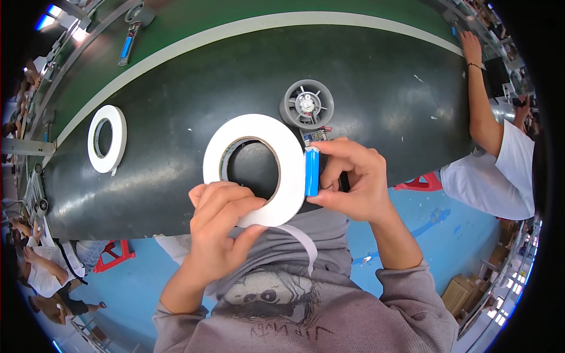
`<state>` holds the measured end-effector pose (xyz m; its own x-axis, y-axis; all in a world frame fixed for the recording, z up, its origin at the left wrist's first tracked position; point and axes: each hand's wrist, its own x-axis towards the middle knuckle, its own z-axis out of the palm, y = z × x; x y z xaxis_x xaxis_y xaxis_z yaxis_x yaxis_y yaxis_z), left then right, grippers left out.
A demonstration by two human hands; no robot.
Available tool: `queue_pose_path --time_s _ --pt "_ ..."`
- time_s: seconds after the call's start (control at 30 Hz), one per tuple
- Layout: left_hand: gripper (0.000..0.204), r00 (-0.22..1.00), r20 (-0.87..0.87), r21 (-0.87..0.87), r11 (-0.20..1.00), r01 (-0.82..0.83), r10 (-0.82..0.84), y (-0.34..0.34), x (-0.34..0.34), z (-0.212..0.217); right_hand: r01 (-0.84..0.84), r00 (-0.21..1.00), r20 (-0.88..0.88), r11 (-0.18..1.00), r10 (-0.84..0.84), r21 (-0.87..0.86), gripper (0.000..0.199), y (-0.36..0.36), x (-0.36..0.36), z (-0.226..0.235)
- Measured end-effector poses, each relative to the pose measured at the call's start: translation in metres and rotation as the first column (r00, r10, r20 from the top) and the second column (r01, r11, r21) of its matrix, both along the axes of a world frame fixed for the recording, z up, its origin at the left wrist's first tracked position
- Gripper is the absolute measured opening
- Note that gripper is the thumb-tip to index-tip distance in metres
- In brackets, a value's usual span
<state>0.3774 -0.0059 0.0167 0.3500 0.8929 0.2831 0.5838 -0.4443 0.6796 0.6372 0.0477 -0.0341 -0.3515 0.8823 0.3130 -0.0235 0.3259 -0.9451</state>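
Observation:
My left hand (220, 229) is closed on a large roll of white tape (292, 176), fingers in its core and thumb on the outer edge. From the bottom of the roll a loose strip of tape (304, 244) curls down over my lap. Between the thumb and fingers of my right hand (359, 176) is a blue cylindrical battery (312, 172), upright against the roll's right side. Just beyond the battery lies a small circuit board (316, 136) with a display and red wire. A grey round fan (307, 105) stands beside that board on the dark table.
Another white tape roll (119, 141) lies at the left. A second fan unit with a blue battery (126, 48) rests on the green strip, far left. At the right a co-worker's arm (485, 117) reaches over the table (388, 76). Red stools (421, 183) stand on the blue floor.

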Motion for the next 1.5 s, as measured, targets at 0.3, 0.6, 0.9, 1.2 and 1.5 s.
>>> queue_pose_path --time_s 0.3,0.6,0.9,1.2,1.5 --pt "0.044 0.967 -0.188 0.189 0.973 -0.135 0.170 -0.030 0.028 0.004 0.197 0.979 -0.020 0.972 -0.201 -0.130 0.066 -0.008 -0.008 0.001" --pt "0.047 0.972 -0.185 0.202 0.973 -0.108 0.146 -0.040 0.016 0.003 0.223 0.970 -0.066 0.965 -0.234 -0.138 0.062 -0.009 -0.010 -0.004" --pt "0.047 0.948 -0.290 0.120 0.988 -0.100 0.131 -0.039 0.007 0.002 0.143 0.953 -0.231 0.964 -0.195 -0.223 0.065 -0.005 -0.002 -0.004" --pt "0.052 0.992 -0.049 0.091 0.989 -0.115 0.119 0.068 0.015 0.017 -0.069 0.975 -0.223 0.941 -0.006 -0.330 0.068 -0.005 0.007 0.009" --pt "0.049 0.995 -0.040 0.006 0.995 0.096 -0.096 0.126 0.059 0.003 -0.065 0.924 0.383 0.980 -0.012 0.189 0.052 0.011 0.026 0.040"
